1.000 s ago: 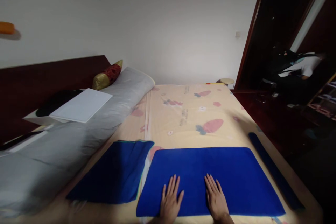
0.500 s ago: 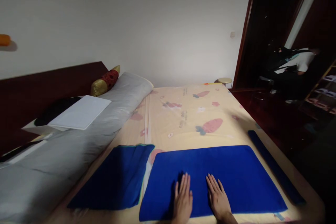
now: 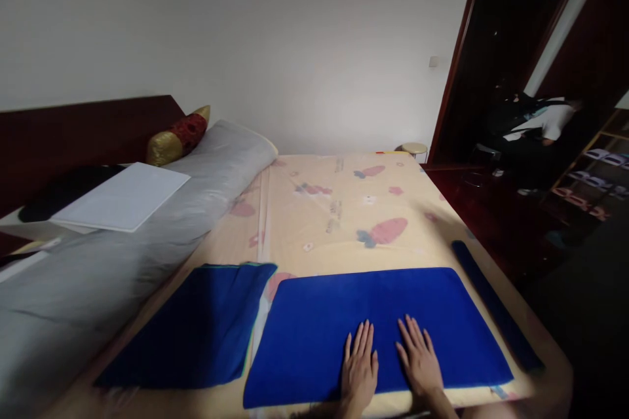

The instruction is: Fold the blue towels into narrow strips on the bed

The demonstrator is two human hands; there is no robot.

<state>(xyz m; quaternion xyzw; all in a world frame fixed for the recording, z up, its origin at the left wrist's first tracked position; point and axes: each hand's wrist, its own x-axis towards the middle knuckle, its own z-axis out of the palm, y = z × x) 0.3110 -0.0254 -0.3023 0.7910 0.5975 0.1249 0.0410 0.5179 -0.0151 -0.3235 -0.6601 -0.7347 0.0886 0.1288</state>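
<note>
A bright blue cloth point(image 3: 304, 327) is spread flat on the bed point(image 3: 314, 229). Both palms face down upon it near its front edge. My left hand point(image 3: 360, 360) lies with fingers stretched forward, holding nothing. A short way to its right, my right hand point(image 3: 420, 353) rests flat, fingers a little apart. To the left is a darker blue folded cloth point(image 3: 196, 327) with a greenish edge, apart from both hands. A long narrow blue strip, folded or rolled point(image 3: 496, 304), lies along the bed's right side.
A grey plastic-wrapped roll point(image 3: 162, 242) runs along the headboard point(image 3: 88, 124), with a white board point(image 3: 122, 196) on it and a red-gold bolster point(image 3: 179, 134) behind. At the far right are a round stool point(image 3: 414, 148), a bent-over person point(image 3: 545, 121) and a shoe rack point(image 3: 590, 173).
Relative to the blue cloth, both hands have slid to the right, the left one more. The right hand's fingers have spread slightly. The whole view has shifted a little.
</note>
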